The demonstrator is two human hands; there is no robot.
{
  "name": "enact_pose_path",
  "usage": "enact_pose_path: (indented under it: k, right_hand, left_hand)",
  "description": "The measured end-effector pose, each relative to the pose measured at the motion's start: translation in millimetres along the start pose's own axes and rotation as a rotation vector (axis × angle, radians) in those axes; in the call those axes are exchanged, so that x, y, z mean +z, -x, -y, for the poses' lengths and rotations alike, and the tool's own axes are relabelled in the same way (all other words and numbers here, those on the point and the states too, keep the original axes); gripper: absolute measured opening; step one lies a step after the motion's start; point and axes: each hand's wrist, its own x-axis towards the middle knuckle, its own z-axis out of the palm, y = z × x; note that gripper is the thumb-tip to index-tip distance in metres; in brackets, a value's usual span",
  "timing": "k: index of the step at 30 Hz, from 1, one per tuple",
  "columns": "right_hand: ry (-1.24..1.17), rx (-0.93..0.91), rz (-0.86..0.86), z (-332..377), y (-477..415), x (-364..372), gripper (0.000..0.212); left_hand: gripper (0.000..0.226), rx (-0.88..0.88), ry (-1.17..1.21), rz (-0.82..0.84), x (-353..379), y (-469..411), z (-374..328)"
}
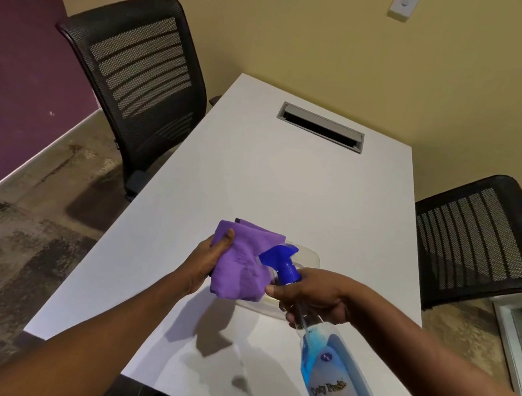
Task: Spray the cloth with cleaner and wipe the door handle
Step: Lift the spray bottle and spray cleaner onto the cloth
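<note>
My left hand (pixel 207 257) grips a folded purple cloth (pixel 242 262) and holds it up above the white table (pixel 288 185). My right hand (pixel 313 294) is closed around the neck of a clear spray bottle (pixel 341 383) of blue cleaner. Its blue nozzle (pixel 279 257) points left at the cloth, nearly touching it. The bottle tilts with its base toward me. No door handle is in view.
A clear plastic tray (pixel 308 258) lies on the table under my hands. Black mesh chairs stand at the left (pixel 142 80) and right (pixel 488 243) of the table. A cable slot (pixel 320 127) sits at the table's far end. A glass panel frame (pixel 513 347) is at the right edge.
</note>
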Motion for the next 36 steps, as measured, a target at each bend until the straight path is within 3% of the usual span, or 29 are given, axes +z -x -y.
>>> enact_pose_path:
  k: [5, 23, 30, 36]
  right_hand:
    - [-0.043, 0.15, 0.083, 6, 0, 1, 0.032]
    - [-0.004, -0.094, -0.108, 11, -13, 12, 0.028]
    - [0.086, -0.179, 0.0, -5, -8, 10, 0.026]
    - [0.144, -0.146, -0.054, -18, -8, 12, 0.03]
  left_hand:
    - [0.068, -0.015, 0.002, -0.001, -3, 2, 5]
    - [0.067, -0.057, 0.151, -0.04, -8, -1, 9]
    - [0.058, -0.108, 0.245, 0.041, -14, -10, 9]
    - [0.066, -0.12, 0.262, 0.036, -14, -14, 12]
